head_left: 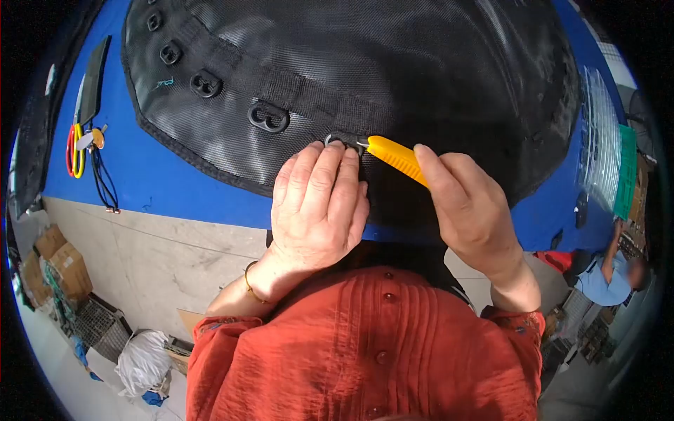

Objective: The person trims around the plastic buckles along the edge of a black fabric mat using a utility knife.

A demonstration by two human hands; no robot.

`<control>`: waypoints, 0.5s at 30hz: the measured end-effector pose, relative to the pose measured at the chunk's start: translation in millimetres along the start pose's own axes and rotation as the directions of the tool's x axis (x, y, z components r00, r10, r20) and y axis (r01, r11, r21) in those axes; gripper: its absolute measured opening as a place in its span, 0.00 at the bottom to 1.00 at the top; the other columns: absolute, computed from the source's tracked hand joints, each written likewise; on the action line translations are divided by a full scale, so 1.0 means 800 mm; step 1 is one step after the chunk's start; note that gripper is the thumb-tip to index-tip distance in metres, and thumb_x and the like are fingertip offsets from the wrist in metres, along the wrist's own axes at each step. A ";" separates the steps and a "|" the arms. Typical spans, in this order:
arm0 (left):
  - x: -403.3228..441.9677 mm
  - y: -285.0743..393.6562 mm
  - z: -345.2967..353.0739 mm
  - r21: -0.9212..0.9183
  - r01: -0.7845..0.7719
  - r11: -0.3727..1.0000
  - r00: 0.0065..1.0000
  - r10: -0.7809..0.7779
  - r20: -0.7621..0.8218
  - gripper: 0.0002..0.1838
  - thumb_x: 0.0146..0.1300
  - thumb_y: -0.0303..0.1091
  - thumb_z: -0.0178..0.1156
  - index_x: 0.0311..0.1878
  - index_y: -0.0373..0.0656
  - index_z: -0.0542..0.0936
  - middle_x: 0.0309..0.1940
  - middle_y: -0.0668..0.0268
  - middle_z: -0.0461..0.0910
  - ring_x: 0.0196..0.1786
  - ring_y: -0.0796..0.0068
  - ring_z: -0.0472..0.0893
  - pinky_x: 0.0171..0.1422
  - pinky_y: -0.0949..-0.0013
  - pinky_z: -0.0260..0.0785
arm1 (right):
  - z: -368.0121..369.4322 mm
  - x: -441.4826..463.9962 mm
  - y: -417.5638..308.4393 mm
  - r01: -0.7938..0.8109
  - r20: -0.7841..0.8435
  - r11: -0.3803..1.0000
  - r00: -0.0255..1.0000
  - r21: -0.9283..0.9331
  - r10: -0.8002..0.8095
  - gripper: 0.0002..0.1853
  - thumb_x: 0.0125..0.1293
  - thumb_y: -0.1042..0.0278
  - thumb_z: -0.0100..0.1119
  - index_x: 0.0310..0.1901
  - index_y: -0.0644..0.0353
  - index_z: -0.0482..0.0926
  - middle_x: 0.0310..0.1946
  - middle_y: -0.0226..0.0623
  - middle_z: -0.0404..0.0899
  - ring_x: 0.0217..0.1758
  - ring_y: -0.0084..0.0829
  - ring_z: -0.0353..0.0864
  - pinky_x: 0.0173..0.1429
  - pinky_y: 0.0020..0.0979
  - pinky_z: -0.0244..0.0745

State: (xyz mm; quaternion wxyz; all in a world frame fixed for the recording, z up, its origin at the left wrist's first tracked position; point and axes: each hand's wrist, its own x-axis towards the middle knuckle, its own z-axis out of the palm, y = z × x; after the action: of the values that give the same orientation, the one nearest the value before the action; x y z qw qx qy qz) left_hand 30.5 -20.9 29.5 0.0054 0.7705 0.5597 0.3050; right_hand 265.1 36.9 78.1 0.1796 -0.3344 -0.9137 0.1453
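Observation:
Black coated fabric (435, 63) with a bound edge spreads in front of me. Along a webbing strip (302, 91) sits a row of black plastic double-loop buckles (268, 117). My left hand (317, 200) grips the nearest buckle (346, 139) at the fabric's edge, fingers close together and partly covering it. My right hand (474, 203) is closed around a yellow ridged-handled tool (399, 160). Its thin metal tip points left and reaches the buckle beside my left fingertips. Whether the tip is a blade or a pick cannot be made out.
Scissors with red and yellow handles (75, 154) lie on the blue table (168, 203) at left, near a black cord (105, 184). Clear plastic strips (601, 140) lie at right. A person in light blue (605, 281) is at lower right. Cardboard boxes (69, 270) stand on the floor.

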 end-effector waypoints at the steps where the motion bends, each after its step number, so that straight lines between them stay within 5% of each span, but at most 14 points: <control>1: 0.000 0.000 0.000 0.009 -0.010 1.000 1.000 0.010 -0.005 0.24 0.60 0.32 0.69 0.59 0.32 0.85 0.59 0.50 0.83 0.61 0.49 0.82 0.67 0.51 0.74 | 0.000 -0.001 0.001 -0.018 -0.003 0.998 1.000 0.059 0.018 0.30 0.66 0.82 0.62 0.72 0.63 0.74 0.41 0.40 0.73 0.37 0.40 0.80 0.40 0.39 0.81; 15: 0.000 -0.001 -0.002 0.042 -0.046 0.998 0.999 0.046 0.005 0.23 0.61 0.34 0.67 0.56 0.29 0.86 0.60 0.48 0.82 0.60 0.48 0.83 0.66 0.50 0.77 | 0.010 0.017 -0.001 0.054 -0.036 0.998 0.998 0.011 -0.053 0.28 0.69 0.79 0.61 0.72 0.62 0.75 0.42 0.40 0.74 0.38 0.39 0.80 0.41 0.37 0.82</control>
State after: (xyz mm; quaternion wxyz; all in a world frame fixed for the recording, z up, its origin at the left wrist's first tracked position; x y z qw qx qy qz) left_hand 29.3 -21.4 30.3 -0.0166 0.7838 0.5481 0.2915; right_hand 251.2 44.3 74.6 0.2017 -0.3113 -0.9181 0.1398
